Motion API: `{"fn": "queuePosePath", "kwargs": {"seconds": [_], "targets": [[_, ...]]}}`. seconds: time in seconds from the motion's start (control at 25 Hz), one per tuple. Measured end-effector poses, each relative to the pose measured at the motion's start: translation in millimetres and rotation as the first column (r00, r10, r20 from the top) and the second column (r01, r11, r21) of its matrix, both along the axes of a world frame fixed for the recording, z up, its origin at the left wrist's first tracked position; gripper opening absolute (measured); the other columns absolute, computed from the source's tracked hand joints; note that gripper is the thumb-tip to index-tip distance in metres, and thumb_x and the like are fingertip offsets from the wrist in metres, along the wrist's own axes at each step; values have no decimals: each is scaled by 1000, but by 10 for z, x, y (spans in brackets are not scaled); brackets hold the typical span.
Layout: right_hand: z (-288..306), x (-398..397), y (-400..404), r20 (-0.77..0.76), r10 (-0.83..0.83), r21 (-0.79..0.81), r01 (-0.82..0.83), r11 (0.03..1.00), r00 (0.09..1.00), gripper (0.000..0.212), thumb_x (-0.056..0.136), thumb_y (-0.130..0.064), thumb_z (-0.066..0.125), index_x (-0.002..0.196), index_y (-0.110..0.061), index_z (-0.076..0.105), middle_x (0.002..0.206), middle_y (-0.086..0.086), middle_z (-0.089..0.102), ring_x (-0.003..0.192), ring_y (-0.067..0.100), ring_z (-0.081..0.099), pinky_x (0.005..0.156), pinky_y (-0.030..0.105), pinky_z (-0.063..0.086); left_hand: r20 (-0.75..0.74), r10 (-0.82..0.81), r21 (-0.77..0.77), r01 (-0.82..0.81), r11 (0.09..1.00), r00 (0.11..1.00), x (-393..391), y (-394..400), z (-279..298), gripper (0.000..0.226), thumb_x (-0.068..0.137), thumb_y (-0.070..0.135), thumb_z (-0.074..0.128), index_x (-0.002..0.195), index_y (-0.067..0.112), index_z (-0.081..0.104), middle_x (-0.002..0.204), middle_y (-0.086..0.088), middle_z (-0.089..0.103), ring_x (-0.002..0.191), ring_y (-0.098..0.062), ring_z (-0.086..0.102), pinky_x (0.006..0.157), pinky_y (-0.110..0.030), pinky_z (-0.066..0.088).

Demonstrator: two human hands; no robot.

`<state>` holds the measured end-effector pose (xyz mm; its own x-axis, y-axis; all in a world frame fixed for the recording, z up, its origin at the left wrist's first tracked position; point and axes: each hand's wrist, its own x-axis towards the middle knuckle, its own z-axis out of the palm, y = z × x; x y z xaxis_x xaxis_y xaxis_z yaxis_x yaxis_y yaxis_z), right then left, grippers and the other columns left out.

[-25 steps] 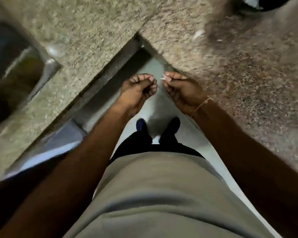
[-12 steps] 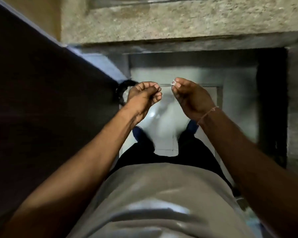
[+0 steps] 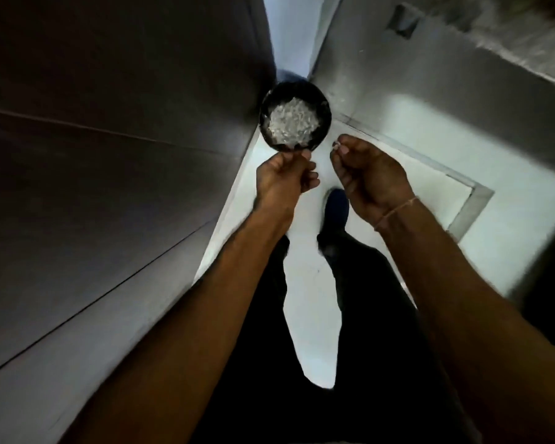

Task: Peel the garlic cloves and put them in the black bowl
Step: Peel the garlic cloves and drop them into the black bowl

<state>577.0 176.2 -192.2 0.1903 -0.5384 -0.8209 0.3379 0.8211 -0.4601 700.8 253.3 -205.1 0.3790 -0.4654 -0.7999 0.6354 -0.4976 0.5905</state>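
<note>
Head view, looking straight down past my own legs to a pale floor (image 3: 398,129). A black round container (image 3: 294,116) stands on the floor at 12 o'clock, tucked into the corner beside a dark panel (image 3: 109,155); it holds a heap of pale flakes (image 3: 291,123), most likely garlic skins, so I judge this to be a waste bin, not the black bowl of the task. That bowl is not in sight. My left hand (image 3: 284,181) has its fingers curled, thumb tip close to the container's near rim; whether it holds a clove I cannot tell, the palm is hidden. My right hand (image 3: 370,174) pinches a small pale scrap (image 3: 335,145) between thumb and forefinger, just at 4 o'clock of the container, apart from it. Held out like this so the scrap can fall in, I judge. Blue shoe (image 3: 337,209) below the hands.
</note>
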Motion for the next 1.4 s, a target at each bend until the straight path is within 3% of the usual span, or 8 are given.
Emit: {"fn": "queuePosePath", "kwargs": {"seconds": [0.16, 0.36, 0.48, 0.64, 0.84, 1.04, 1.2, 1.4], "targets": [[-1058, 368, -245, -66, 106, -40, -109, 993, 992, 22, 95, 15, 56, 98, -2, 70, 87, 6, 76, 82, 14, 73, 83, 24, 60, -33, 145, -3, -145, 989, 989, 198, -252, -1035, 7, 101, 3, 63, 100, -2, 68, 82, -14, 70, 66, -19, 66, 66, -27, 59], [-2343, 802, -707, -391, 293, -161, -378, 912, 873, 27, 90, 18, 58, 90, -4, 75, 76, 8, 72, 72, 18, 67, 72, 26, 59, 41, 175, 27, -176, 984, 984, 417, -712, -2176, 10, 100, -5, 58, 102, -3, 67, 86, -17, 69, 72, -24, 66, 68, -33, 60], [-2858, 930, -937, -594, 426, -203, -640, 741, 682, 35, 88, 17, 59, 86, -12, 79, 72, -3, 74, 65, 8, 70, 67, 24, 59, 85, 219, 73, -226, 972, 972, 590, -916, -2594, 15, 101, -6, 53, 104, -2, 66, 85, -15, 70, 67, -22, 68, 67, -34, 64], [-3186, 1003, -1104, -803, 361, -264, -827, 497, 473, 41, 81, 1, 67, 66, -37, 73, 75, -9, 77, 75, 13, 75, 84, 40, 63, 82, 202, 117, -211, 970, 976, 760, -1018, -2852, 16, 101, -6, 51, 101, 0, 66, 85, -15, 70, 64, -19, 69, 68, -34, 64], [-3169, 1006, -1038, -819, 304, -336, -836, 434, 487, 14, 80, -4, 78, 80, -18, 77, 73, -13, 71, 67, -2, 69, 76, 33, 62, 59, 151, 92, -156, 983, 987, 781, -990, -2919, 12, 95, -11, 63, 100, -2, 69, 99, -23, 76, 84, -28, 74, 81, -39, 65], [-3023, 930, -859, -844, 200, -512, -859, -19, 498, 28, 93, -3, 56, 110, -6, 78, 111, 2, 75, 102, 9, 67, 100, 24, 53, 37, 212, -16, -211, 977, 977, 807, -971, -2854, 17, 92, -12, 67, 109, -13, 70, 96, -25, 76, 82, -27, 77, 78, -37, 66], [-2972, 792, -951, -866, 109, -478, -871, 108, 489, 37, 83, 0, 53, 107, -9, 80, 112, 4, 76, 104, 17, 71, 101, 36, 55, 7, 234, -86, -233, 969, 972, 782, -943, -2787, 14, 92, -11, 68, 106, -11, 70, 98, -26, 76, 88, -32, 78, 84, -43, 65], [-2929, 904, -855, -852, 74, -520, -854, 10, 519, 28, 90, 0, 61, 109, -9, 80, 108, 5, 77, 100, 15, 71, 93, 36, 59, -6, 184, -91, -184, 979, 983, 764, -879, -2794, 13, 95, -6, 67, 107, -8, 72, 93, -20, 78, 87, -31, 78, 80, -39, 66]]}}
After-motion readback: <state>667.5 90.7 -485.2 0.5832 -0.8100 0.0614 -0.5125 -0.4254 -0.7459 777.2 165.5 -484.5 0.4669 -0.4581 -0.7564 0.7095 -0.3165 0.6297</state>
